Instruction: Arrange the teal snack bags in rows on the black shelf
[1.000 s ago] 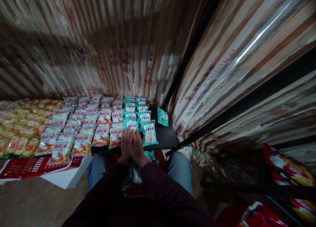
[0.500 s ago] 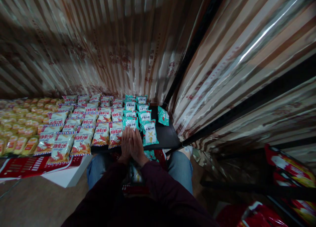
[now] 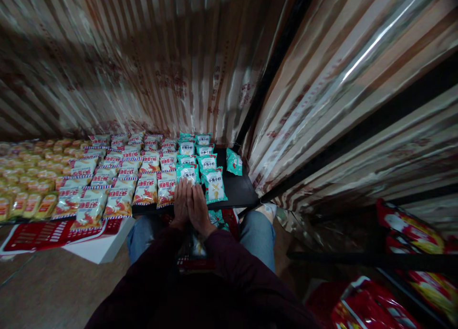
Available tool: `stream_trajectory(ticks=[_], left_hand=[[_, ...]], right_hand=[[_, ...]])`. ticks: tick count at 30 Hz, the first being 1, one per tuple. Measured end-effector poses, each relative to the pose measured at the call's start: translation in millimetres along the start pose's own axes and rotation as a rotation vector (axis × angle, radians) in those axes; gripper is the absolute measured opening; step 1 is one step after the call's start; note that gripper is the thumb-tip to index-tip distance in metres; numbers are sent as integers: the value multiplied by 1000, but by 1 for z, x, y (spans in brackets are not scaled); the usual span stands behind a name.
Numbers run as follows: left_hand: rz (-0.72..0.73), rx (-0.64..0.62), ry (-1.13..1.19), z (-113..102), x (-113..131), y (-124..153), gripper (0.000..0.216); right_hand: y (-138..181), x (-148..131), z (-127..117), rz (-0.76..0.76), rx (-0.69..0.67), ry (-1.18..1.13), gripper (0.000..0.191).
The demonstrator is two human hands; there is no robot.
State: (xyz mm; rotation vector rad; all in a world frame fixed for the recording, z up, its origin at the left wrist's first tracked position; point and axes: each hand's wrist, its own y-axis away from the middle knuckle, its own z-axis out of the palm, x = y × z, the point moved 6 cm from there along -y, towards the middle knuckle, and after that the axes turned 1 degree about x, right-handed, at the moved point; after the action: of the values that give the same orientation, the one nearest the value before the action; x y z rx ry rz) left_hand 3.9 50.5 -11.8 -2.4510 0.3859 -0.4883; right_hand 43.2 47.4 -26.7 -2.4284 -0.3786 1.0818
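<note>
My left hand (image 3: pixel 181 204) and my right hand (image 3: pixel 198 208) lie flat side by side, fingers stretched forward. Their fingertips touch the lower part of a teal snack bag (image 3: pixel 188 173) at the front of its row, and the palms hide its bottom edge. Neither hand grips anything. Just right of them another teal bag (image 3: pixel 215 185) lies face up at the front of the neighbouring row. To the left is a white and orange snack bag (image 3: pixel 166 188) with a striped edge. More teal bags (image 3: pixel 219 218) show below the shelf, between my knees, partly hidden by my arms.
A lone teal bag (image 3: pixel 234 162) leans at the right end of the black shelf (image 3: pixel 240 189). Rows of white and orange bags and yellow packs (image 3: pixel 33 205) fill the left. Black posts (image 3: pixel 263 100) and plastic-wrapped striped walls enclose the back and right. Red packages (image 3: pixel 372 305) lie lower right.
The camera view has shifted slightly, so the scene sits a little higher and further left. Both hands stay flat against the same teal bag; no bag has visibly moved on the shelf.
</note>
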Motion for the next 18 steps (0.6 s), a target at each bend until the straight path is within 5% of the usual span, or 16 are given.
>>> stream_trajectory(ticks=[5,18], left_hand=[[-23,-22,16,-7,3,2,53],[-12,-85,217,-15,23,60,46]], right_hand=[[21,11,-46,-90,-3,18,53],[70,-13,-72,-142,-145,-102,43]])
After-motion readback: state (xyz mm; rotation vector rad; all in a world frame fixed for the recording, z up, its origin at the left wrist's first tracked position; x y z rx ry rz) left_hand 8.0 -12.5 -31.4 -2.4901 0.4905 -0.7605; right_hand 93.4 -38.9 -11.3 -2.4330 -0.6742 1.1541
